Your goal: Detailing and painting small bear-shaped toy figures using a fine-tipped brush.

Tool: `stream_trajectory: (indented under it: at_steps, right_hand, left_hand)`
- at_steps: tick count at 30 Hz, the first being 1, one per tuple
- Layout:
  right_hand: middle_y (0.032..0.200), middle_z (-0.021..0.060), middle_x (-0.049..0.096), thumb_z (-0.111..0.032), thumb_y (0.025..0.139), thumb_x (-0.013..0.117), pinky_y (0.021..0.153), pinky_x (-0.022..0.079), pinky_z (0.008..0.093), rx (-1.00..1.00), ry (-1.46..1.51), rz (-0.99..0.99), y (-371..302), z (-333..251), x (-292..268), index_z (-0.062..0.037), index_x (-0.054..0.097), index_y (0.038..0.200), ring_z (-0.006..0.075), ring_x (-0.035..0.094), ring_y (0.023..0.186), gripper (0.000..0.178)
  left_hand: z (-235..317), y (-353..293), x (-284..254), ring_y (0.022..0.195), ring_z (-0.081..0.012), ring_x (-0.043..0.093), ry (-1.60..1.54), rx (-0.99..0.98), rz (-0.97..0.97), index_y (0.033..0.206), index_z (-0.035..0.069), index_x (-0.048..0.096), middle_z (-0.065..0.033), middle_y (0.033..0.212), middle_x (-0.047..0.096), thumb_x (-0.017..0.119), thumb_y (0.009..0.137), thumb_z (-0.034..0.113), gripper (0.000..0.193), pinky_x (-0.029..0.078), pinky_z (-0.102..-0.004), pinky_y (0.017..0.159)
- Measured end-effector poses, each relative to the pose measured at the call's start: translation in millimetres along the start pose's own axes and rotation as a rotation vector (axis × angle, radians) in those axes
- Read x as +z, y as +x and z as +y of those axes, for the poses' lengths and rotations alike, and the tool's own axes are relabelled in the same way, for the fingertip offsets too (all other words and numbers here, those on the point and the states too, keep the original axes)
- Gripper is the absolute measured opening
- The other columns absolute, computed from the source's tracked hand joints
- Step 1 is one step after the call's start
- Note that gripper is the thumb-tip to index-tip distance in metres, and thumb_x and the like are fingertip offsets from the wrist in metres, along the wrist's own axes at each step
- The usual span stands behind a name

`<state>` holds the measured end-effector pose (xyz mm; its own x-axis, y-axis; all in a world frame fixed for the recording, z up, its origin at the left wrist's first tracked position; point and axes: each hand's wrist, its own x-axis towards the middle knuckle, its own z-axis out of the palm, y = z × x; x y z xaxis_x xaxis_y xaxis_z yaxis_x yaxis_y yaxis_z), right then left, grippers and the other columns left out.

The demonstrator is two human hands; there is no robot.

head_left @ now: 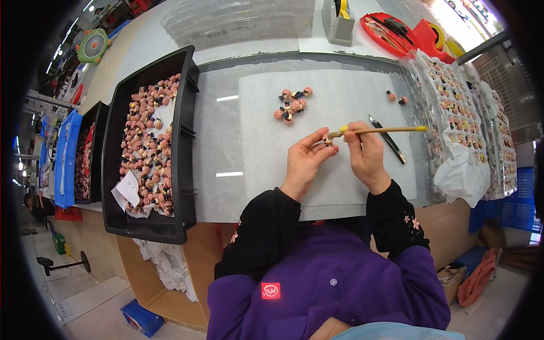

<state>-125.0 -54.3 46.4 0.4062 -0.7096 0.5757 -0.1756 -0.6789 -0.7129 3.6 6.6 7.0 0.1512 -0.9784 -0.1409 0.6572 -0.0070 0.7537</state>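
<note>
- Left hand (303, 165): fingertips closed in a pinch on a small figurine (327, 139), pink with dark and pale parts; finer detail was too small to read.
- Right hand (367, 160): gripped a slim wooden-handled brush (391, 130) between thumb and fingers, yellow end pointing to the right.
- Brush working end sat at or just beside the held figurine; contact could not be told.
- Both hands were raised in front of the torso, near each other, over a white sheet (266, 181) on the grey tabletop (218, 147).
- Beyond the hands, a loose cluster of similar figurines (292, 106) lay on the sheet.
- Two more pieces (403, 101) lay near the sheet's right side, apart from the cluster.
- A dark pen-shaped tool (388, 140) with a pointed tip lay aslant, right of the right hand.
- Left side: a black bin (186, 113) held many pink-and-dark pieces (144, 130), with a white paper slip (128, 188) near its closer end.
- Right side: clear trays (418, 79) carried rows of pieces; crumpled white wrapping (462, 173) hung at the near end.
- Far edge: stacked clear boxes (238, 22), a grey tape dispenser (338, 29) and a red tray (394, 50).
</note>
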Motion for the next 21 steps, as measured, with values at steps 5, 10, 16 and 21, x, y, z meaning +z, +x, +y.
stream_trajectory:
  at_steps: [5, 10, 16, 21]
  right_hand:
    - [0.075, 0.0094, 0.054, -0.008, 0.09, 0.054, 0.053, 0.041, 0.0277, -0.046, -0.182, 0.016, 5.9, 4.5, -4.5, 0.0003, 0.054, 0.088, 0.0189, 0.051, 0.06, 0.009]
    - [0.077, 0.0109, 0.057, -0.004, 0.086, 0.056, 0.054, 0.042, 0.0304, -0.048, -0.001, -0.11, 1.7, -0.9, -6.4, 0.0004, 0.054, 0.087, 0.0242, 0.054, 0.062, 0.005]
    - [0.076, 0.008, 0.056, 0.001, 0.082, 0.059, 0.056, 0.042, 0.0278, -0.177, -0.324, -0.024, 11.0, 17.7, -30.8, 0.001, 0.058, 0.089, 0.0197, 0.053, 0.068, 0.007]
    - [0.081, 0.0069, 0.057, 0.005, 0.068, 0.064, 0.062, 0.046, 0.0319, -0.247, -0.605, -0.155, 10.4, 34.6, -46.8, -0.0035, 0.063, 0.089, 0.0244, 0.056, 0.077, 0.023]
  left_hand:
    - [1.5, -1.6, 1.7, 0.091, -0.021, 0.062, 0.049, 0.041, -0.009, 0.124, -0.009, 0.043, -0.0148, 0.105, 0.06, 0.057, 0.081, -0.008, 0.046, 0.051, -0.0296, 0.083]
    - [1.0, -0.8, -0.7, 0.09, -0.0201, 0.063, 0.012, -0.018, -0.015, 0.124, -0.009, 0.044, -0.0135, 0.104, 0.06, 0.058, 0.08, -0.009, 0.046, 0.052, -0.0285, 0.082]
    - [2.5, -0.1, 1.5, 0.094, -0.022, 0.062, -0.049, 0.001, -0.016, 0.12, -0.007, 0.045, -0.012, 0.106, 0.055, 0.058, 0.079, -0.011, 0.044, 0.052, -0.0295, 0.083]
    - [3.3, 0.1, 1.6, 0.102, -0.0266, 0.058, -0.037, 0.048, 0.02, 0.112, -0.001, 0.043, -0.0126, 0.108, 0.052, 0.057, 0.079, -0.012, 0.038, 0.05, -0.0342, 0.088]
